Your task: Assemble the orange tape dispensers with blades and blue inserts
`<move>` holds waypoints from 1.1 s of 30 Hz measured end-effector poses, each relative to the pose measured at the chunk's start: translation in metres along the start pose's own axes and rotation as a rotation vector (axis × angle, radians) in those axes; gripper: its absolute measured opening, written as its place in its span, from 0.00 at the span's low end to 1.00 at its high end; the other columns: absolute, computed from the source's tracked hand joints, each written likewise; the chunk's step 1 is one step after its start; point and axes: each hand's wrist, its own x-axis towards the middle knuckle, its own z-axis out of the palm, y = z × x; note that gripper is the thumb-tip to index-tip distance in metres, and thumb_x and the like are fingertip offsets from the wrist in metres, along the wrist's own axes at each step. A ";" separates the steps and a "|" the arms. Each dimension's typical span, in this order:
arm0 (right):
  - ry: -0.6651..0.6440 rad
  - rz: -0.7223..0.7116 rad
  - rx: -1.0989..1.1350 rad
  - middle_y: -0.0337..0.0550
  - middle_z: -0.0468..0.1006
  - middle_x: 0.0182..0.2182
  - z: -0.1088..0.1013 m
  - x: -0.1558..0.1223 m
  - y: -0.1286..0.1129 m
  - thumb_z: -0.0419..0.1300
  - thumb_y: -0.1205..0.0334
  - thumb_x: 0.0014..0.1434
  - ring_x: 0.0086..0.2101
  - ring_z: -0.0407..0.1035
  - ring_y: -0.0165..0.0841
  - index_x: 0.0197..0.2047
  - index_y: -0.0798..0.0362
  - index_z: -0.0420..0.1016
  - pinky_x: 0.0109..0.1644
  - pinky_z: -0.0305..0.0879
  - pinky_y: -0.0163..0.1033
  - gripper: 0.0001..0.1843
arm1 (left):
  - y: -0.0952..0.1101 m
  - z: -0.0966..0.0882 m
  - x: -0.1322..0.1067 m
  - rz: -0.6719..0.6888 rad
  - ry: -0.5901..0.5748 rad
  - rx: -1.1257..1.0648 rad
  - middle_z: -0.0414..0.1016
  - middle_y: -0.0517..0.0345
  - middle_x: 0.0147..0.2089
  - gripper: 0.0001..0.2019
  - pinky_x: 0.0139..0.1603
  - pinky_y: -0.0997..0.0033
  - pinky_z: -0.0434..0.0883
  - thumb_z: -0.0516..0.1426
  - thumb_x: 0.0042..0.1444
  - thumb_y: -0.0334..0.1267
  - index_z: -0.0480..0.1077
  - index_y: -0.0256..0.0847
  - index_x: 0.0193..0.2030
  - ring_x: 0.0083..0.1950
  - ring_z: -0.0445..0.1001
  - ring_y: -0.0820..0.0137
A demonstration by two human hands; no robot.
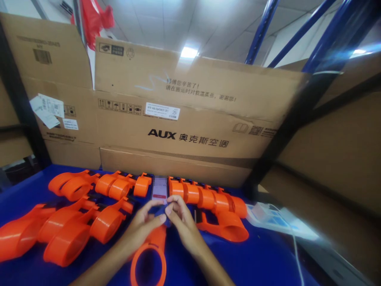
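Observation:
My left hand [145, 225] and my right hand [179, 219] meet at the fingertips over the blue table [262, 258], just in front of a small phone [160, 189] lying flat. Both hands pinch something small and dark between their fingertips; I cannot make out what it is. Right below the hands lies an orange plastic ring-shaped part [149, 258] with a handle pointing up toward my fingers. Whether the pinched piece is joined to that part is not clear.
Several orange plastic parts lie in rows at left [68, 226] and behind right [214, 202]. Large brown cardboard boxes [190, 119] wall off the back. A white power strip [268, 216] with a cable lies at right. Blue rack posts [312, 79] stand at right.

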 end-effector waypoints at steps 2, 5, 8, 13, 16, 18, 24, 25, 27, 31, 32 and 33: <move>0.000 0.010 -0.005 0.33 0.66 0.28 0.000 0.000 0.000 0.60 0.44 0.63 0.29 0.64 0.31 0.50 0.47 0.62 0.31 0.62 0.34 0.21 | 0.001 0.001 -0.001 0.027 -0.002 0.011 0.83 0.51 0.48 0.22 0.51 0.65 0.74 0.68 0.52 0.41 0.74 0.42 0.54 0.47 0.81 0.60; 0.022 0.032 -0.006 0.32 0.65 0.27 0.002 -0.001 0.000 0.60 0.42 0.63 0.27 0.62 0.30 0.47 0.46 0.61 0.29 0.60 0.33 0.20 | -0.001 0.002 -0.001 0.002 0.010 0.010 0.83 0.51 0.47 0.23 0.48 0.64 0.75 0.69 0.50 0.43 0.75 0.43 0.53 0.44 0.81 0.60; 0.020 0.031 0.020 0.31 0.64 0.27 0.004 0.000 0.001 0.61 0.43 0.63 0.26 0.60 0.29 0.43 0.47 0.59 0.29 0.59 0.32 0.19 | -0.005 -0.001 0.003 -0.034 0.020 0.005 0.84 0.51 0.45 0.24 0.47 0.63 0.75 0.69 0.50 0.42 0.75 0.43 0.53 0.43 0.82 0.59; 0.000 0.041 -0.056 0.31 0.65 0.26 0.000 0.003 -0.001 0.59 0.41 0.63 0.25 0.60 0.28 0.42 0.48 0.63 0.27 0.58 0.32 0.19 | -0.007 -0.003 0.007 -0.036 0.068 -0.020 0.84 0.49 0.47 0.25 0.51 0.61 0.74 0.70 0.47 0.43 0.76 0.41 0.52 0.49 0.80 0.55; -0.041 0.109 -0.190 0.31 0.65 0.21 -0.014 0.001 -0.008 0.48 0.38 0.68 0.21 0.61 0.29 0.42 0.49 0.68 0.25 0.59 0.32 0.23 | -0.004 0.001 0.004 -0.040 0.078 -0.030 0.84 0.48 0.45 0.26 0.46 0.63 0.75 0.69 0.49 0.44 0.74 0.41 0.55 0.44 0.82 0.57; -0.075 0.207 -0.307 0.30 0.63 0.17 -0.028 -0.003 -0.014 0.43 0.40 0.71 0.18 0.61 0.29 0.43 0.50 0.70 0.22 0.57 0.32 0.25 | -0.001 0.004 0.001 -0.077 0.083 -0.023 0.85 0.49 0.39 0.27 0.38 0.66 0.75 0.68 0.51 0.46 0.71 0.41 0.57 0.37 0.83 0.60; -0.413 0.496 -0.654 0.26 0.67 0.12 -0.067 -0.022 -0.030 0.62 0.67 0.54 0.11 0.59 0.26 0.38 0.49 0.71 0.15 0.50 0.28 0.08 | 0.006 0.010 -0.005 -0.119 0.085 -0.020 0.84 0.51 0.31 0.30 0.31 0.71 0.72 0.67 0.52 0.48 0.69 0.41 0.59 0.30 0.81 0.63; -0.443 0.543 -0.687 0.27 0.68 0.12 -0.069 -0.024 -0.031 0.62 0.70 0.51 0.11 0.59 0.27 0.39 0.49 0.71 0.14 0.51 0.28 0.12 | 0.006 0.010 -0.005 -0.116 0.083 -0.012 0.83 0.51 0.32 0.30 0.31 0.71 0.72 0.68 0.52 0.49 0.69 0.41 0.59 0.31 0.81 0.63; -0.448 0.613 -0.729 0.26 0.69 0.12 -0.068 -0.027 -0.031 0.59 0.73 0.47 0.09 0.58 0.27 0.39 0.48 0.70 0.13 0.52 0.28 0.16 | 0.005 0.009 -0.005 -0.110 0.083 0.005 0.83 0.51 0.32 0.30 0.32 0.70 0.73 0.68 0.51 0.49 0.69 0.41 0.59 0.31 0.81 0.63; -0.457 0.681 -0.706 0.27 0.71 0.12 -0.061 -0.027 -0.026 0.55 0.75 0.47 0.07 0.58 0.26 0.36 0.48 0.67 0.11 0.54 0.27 0.14 | 0.003 0.007 -0.003 -0.123 0.085 0.020 0.83 0.52 0.32 0.31 0.31 0.71 0.73 0.67 0.52 0.50 0.68 0.41 0.60 0.31 0.81 0.64; -0.475 0.678 -0.681 0.28 0.73 0.13 -0.058 -0.026 -0.024 0.54 0.75 0.47 0.07 0.59 0.25 0.35 0.49 0.67 0.11 0.55 0.26 0.13 | 0.003 0.007 -0.002 -0.124 0.086 0.020 0.83 0.51 0.32 0.31 0.31 0.72 0.73 0.67 0.52 0.50 0.68 0.41 0.60 0.31 0.81 0.65; -0.482 0.661 -0.654 0.29 0.74 0.14 -0.055 -0.026 -0.022 0.54 0.75 0.48 0.08 0.60 0.25 0.34 0.49 0.68 0.11 0.56 0.26 0.12 | 0.003 0.006 -0.002 -0.123 0.088 0.018 0.83 0.51 0.32 0.31 0.31 0.72 0.73 0.67 0.52 0.50 0.67 0.41 0.60 0.31 0.81 0.65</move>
